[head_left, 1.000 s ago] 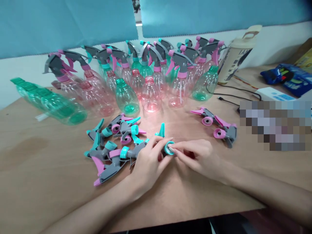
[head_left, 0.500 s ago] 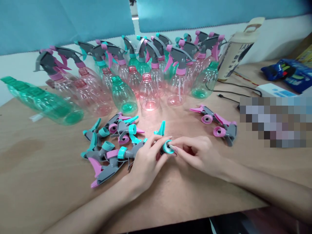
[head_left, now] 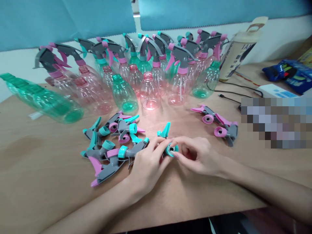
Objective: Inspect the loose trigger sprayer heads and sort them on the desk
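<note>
A spray head with a teal collar is held between my two hands above the table, its round opening facing me and its teal trigger pointing up. My left hand is closed round its body, which the fingers mostly hide. Thumb and forefinger of my right hand grip the collar's rim. Left of my left hand lies a pile of several loose grey spray heads with teal or pink parts. Two pink and grey spray heads lie to the right, beyond my right hand.
Several pink and green bottles, many with spray heads on, stand across the back. Nested green bottles lie at the left. A tumbler, black cable, white box and blue packet are at the right.
The held collar has turned and shifted slightly right. My right thumb and forefinger have moved from its centre opening to its rim.
</note>
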`<act>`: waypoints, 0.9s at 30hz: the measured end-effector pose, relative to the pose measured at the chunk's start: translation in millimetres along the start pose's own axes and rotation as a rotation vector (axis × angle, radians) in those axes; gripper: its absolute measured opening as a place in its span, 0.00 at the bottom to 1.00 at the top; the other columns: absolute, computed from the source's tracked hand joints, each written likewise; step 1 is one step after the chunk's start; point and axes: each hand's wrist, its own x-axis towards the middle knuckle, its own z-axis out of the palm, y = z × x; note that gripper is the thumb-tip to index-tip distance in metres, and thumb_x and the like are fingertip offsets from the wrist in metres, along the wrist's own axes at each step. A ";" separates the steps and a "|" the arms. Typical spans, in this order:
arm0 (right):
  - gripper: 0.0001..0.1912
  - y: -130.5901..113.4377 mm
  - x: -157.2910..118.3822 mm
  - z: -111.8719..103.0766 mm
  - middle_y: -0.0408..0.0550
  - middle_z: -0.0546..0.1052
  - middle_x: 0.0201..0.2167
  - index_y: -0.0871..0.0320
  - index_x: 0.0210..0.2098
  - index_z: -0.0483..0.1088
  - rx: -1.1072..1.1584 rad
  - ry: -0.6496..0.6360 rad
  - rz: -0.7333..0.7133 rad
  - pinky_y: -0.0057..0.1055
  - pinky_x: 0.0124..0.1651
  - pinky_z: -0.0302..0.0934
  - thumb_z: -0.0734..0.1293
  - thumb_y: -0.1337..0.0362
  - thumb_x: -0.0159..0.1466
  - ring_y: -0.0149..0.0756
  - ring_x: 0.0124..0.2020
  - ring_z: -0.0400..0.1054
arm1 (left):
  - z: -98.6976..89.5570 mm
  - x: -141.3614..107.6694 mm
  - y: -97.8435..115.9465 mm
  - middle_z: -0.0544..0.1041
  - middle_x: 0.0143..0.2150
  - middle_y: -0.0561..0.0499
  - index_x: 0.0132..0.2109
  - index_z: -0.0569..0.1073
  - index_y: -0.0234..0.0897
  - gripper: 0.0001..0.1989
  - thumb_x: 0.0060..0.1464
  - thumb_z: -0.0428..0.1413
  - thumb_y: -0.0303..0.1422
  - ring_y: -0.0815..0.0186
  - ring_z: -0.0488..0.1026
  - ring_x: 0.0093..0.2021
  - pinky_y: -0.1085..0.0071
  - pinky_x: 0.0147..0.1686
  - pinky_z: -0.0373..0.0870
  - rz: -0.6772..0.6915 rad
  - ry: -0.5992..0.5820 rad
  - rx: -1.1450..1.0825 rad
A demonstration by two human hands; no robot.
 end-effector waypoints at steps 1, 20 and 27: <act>0.10 -0.3 0.5 -0.7 0.32 0.60 0.15 0.60 0.41 0.67 -0.019 -0.017 0.001 0.21 0.21 0.51 0.64 0.69 0.60 0.22 0.15 0.54 | 0.0 0.1 0.1 0.72 0.44 0.49 0.51 0.68 0.38 0.13 0.59 0.52 0.30 0.64 0.74 0.35 0.71 0.28 0.71 0.008 0.003 0.010; 0.07 -2.5 11.6 -20.8 0.39 0.65 0.20 0.57 0.30 0.66 -0.388 -0.307 -0.249 0.27 0.26 0.47 0.58 0.71 0.57 0.29 0.22 0.55 | 1.0 0.0 0.0 0.69 0.49 0.48 0.53 0.66 0.41 0.18 0.56 0.53 0.23 0.64 0.71 0.40 0.67 0.37 0.71 -0.063 -0.123 -0.201; 0.07 -1.1 6.5 -14.2 0.39 0.62 0.18 0.56 0.24 0.61 -0.300 -0.287 -0.303 0.26 0.24 0.49 0.57 0.72 0.54 0.28 0.20 0.51 | 3.1 -2.7 4.7 0.68 0.48 0.49 0.52 0.66 0.41 0.18 0.56 0.51 0.21 0.62 0.69 0.45 0.64 0.45 0.69 -0.041 -0.127 -0.282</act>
